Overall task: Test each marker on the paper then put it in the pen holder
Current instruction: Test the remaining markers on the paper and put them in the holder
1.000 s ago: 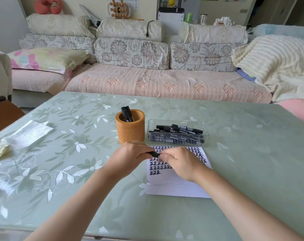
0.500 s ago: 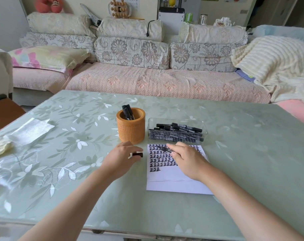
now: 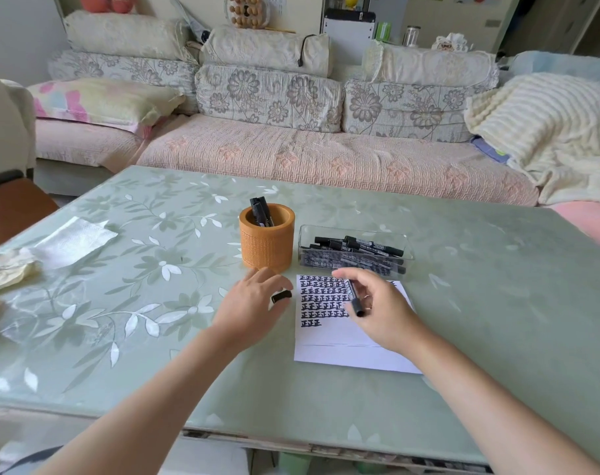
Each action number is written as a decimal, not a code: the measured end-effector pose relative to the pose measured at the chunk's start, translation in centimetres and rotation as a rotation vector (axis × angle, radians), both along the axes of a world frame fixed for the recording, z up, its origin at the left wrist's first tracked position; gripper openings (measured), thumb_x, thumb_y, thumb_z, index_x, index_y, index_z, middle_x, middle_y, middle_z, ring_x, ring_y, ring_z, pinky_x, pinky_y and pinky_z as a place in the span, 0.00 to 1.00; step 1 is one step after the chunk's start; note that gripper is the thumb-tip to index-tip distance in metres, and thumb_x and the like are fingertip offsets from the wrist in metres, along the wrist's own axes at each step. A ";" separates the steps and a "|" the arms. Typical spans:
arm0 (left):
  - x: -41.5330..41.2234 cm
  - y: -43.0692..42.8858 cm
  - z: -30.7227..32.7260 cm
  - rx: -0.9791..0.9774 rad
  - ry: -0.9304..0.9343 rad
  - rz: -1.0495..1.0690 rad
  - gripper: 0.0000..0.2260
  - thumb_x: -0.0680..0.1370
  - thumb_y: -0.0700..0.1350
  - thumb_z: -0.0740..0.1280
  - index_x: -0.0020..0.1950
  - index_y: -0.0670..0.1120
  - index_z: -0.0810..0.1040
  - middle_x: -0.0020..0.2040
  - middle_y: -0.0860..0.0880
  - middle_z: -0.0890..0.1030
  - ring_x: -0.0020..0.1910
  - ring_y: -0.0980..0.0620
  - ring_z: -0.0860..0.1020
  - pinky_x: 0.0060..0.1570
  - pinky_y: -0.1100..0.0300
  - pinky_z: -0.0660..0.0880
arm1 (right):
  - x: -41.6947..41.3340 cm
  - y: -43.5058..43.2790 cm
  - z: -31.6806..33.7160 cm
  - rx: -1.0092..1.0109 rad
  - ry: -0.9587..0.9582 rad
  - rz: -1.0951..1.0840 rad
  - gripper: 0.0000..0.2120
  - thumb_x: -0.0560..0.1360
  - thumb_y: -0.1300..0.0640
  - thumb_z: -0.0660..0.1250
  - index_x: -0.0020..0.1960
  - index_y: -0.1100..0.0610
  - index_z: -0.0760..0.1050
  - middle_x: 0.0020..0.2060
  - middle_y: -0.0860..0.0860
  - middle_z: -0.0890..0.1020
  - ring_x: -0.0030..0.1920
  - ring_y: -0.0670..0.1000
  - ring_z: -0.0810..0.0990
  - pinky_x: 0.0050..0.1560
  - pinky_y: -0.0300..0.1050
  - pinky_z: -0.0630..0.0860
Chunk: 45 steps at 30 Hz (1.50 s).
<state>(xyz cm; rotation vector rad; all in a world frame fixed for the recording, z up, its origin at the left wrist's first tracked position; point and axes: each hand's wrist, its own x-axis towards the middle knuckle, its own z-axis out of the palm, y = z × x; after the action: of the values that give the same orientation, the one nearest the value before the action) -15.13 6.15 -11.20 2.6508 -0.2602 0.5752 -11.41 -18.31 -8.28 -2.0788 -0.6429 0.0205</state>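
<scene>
My right hand (image 3: 377, 311) pinches 1 marker (image 3: 354, 296) just above the paper (image 3: 339, 354); my left hand (image 3: 254, 305), beside the paper's left edge, grips the cap (image 3: 280, 297). I'd lower the tip onto the paper's bare lower part and stroke lightly.

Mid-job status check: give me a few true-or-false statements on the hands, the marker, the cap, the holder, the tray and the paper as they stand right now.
1. The right hand holds a marker over the paper. True.
2. The left hand is empty. False: it pinches a black cap.
3. The pen holder has nothing in it. False: black markers stand in it.
4. The clear tray sits beside the pen holder, on its right in the view, with markers lying in it. True.
5. The paper is blank. False: rows of black marks cover its upper part.
</scene>
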 end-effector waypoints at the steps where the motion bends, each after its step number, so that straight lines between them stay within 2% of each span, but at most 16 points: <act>1: -0.3 -0.3 0.2 -0.015 -0.022 -0.047 0.04 0.77 0.50 0.67 0.51 0.53 0.78 0.46 0.56 0.76 0.49 0.53 0.72 0.44 0.57 0.73 | -0.2 0.0 0.0 0.012 -0.001 0.013 0.17 0.74 0.64 0.69 0.55 0.43 0.77 0.38 0.47 0.73 0.33 0.45 0.69 0.39 0.38 0.69; 3: -1.1 -1.1 0.5 -0.063 -0.038 -0.159 0.02 0.77 0.48 0.68 0.48 0.52 0.78 0.44 0.56 0.75 0.46 0.55 0.73 0.43 0.58 0.73 | -0.6 0.2 0.0 0.070 0.087 0.023 0.04 0.77 0.55 0.70 0.48 0.47 0.77 0.35 0.46 0.77 0.31 0.47 0.69 0.36 0.41 0.68; 4: -1.5 -1.6 0.5 -0.071 -0.037 -0.215 0.01 0.77 0.47 0.68 0.47 0.52 0.78 0.44 0.56 0.75 0.45 0.55 0.73 0.43 0.58 0.73 | -0.7 0.3 -0.1 0.103 0.143 0.010 0.02 0.78 0.55 0.68 0.47 0.48 0.77 0.32 0.45 0.77 0.30 0.48 0.70 0.34 0.41 0.68; 6: -2.3 -2.2 0.3 -0.048 -0.022 -0.302 0.02 0.77 0.48 0.67 0.46 0.52 0.78 0.44 0.56 0.75 0.45 0.54 0.73 0.43 0.57 0.73 | -0.8 0.6 -0.2 0.196 0.266 -0.005 0.03 0.79 0.58 0.66 0.50 0.51 0.77 0.32 0.45 0.79 0.30 0.52 0.74 0.31 0.42 0.70; 8: -2.9 -2.4 0.0 -0.018 0.001 -0.344 0.03 0.77 0.50 0.66 0.46 0.53 0.78 0.45 0.56 0.74 0.46 0.54 0.73 0.42 0.56 0.73 | -0.8 0.8 -0.4 0.255 0.343 -0.010 0.07 0.76 0.60 0.66 0.52 0.52 0.77 0.36 0.51 0.82 0.31 0.54 0.79 0.28 0.43 0.70; 12: -3.5 -2.1 -0.7 0.010 0.030 -0.347 0.06 0.76 0.53 0.66 0.51 0.56 0.79 0.49 0.58 0.74 0.48 0.54 0.73 0.43 0.55 0.74 | -0.5 1.1 -1.2 0.210 0.379 -0.083 0.05 0.74 0.67 0.68 0.44 0.58 0.76 0.32 0.56 0.80 0.27 0.53 0.78 0.25 0.40 0.69; 15: -3.7 -2.0 -1.1 0.017 0.041 -0.357 0.07 0.76 0.54 0.66 0.52 0.57 0.80 0.48 0.57 0.75 0.48 0.54 0.73 0.45 0.55 0.75 | -0.1 1.3 -1.8 0.174 0.336 -0.088 0.07 0.72 0.65 0.69 0.38 0.59 0.74 0.28 0.55 0.78 0.24 0.53 0.75 0.27 0.43 0.70; 18: -3.6 -1.9 -1.2 0.023 0.038 -0.353 0.07 0.76 0.54 0.66 0.52 0.56 0.81 0.49 0.57 0.75 0.48 0.54 0.73 0.45 0.56 0.74 | 0.2 1.3 -2.5 0.139 0.273 -0.063 0.11 0.71 0.64 0.71 0.35 0.55 0.72 0.26 0.49 0.76 0.25 0.49 0.72 0.29 0.43 0.68; 21: -3.5 -1.9 -1.1 0.024 0.042 -0.355 0.08 0.77 0.55 0.65 0.52 0.56 0.81 0.48 0.56 0.75 0.48 0.53 0.72 0.45 0.56 0.74 | 0.4 1.2 -3.0 0.101 0.178 -0.064 0.11 0.69 0.62 0.72 0.34 0.55 0.71 0.28 0.47 0.76 0.29 0.47 0.72 0.32 0.43 0.68; 27: -3.5 -2.0 -1.1 0.017 0.040 -0.351 0.07 0.76 0.54 0.66 0.52 0.56 0.81 0.47 0.56 0.75 0.47 0.53 0.73 0.45 0.57 0.73 | 0.4 1.3 -3.3 0.121 0.164 -0.019 0.09 0.67 0.57 0.70 0.33 0.53 0.70 0.28 0.47 0.75 0.30 0.47 0.70 0.33 0.45 0.66; 35: -3.6 -2.1 -0.9 0.004 0.042 -0.349 0.07 0.76 0.53 0.67 0.51 0.55 0.81 0.48 0.55 0.76 0.47 0.52 0.73 0.46 0.58 0.73 | 0.1 1.3 -3.2 0.087 0.159 0.012 0.11 0.69 0.63 0.71 0.34 0.56 0.69 0.29 0.45 0.75 0.30 0.45 0.71 0.32 0.41 0.67; 41: -3.7 -2.1 -1.0 -0.009 0.066 -0.338 0.07 0.76 0.55 0.66 0.51 0.56 0.81 0.48 0.57 0.75 0.48 0.53 0.73 0.46 0.57 0.74 | -0.2 1.3 -3.0 0.084 0.132 0.008 0.10 0.68 0.61 0.69 0.34 0.56 0.68 0.29 0.45 0.75 0.31 0.46 0.71 0.32 0.42 0.67; 45: -3.6 -2.1 -0.8 -0.006 0.064 -0.339 0.08 0.76 0.54 0.66 0.51 0.56 0.81 0.48 0.57 0.75 0.48 0.53 0.73 0.46 0.58 0.73 | -0.2 1.1 -3.0 0.056 0.144 0.034 0.11 0.69 0.65 0.70 0.34 0.57 0.68 0.29 0.45 0.74 0.31 0.47 0.70 0.32 0.42 0.67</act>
<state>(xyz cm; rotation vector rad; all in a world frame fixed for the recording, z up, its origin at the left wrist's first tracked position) -18.78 4.06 -12.00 2.5336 -0.6695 0.3784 -11.58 -17.19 -11.30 -1.9921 -0.5839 0.1679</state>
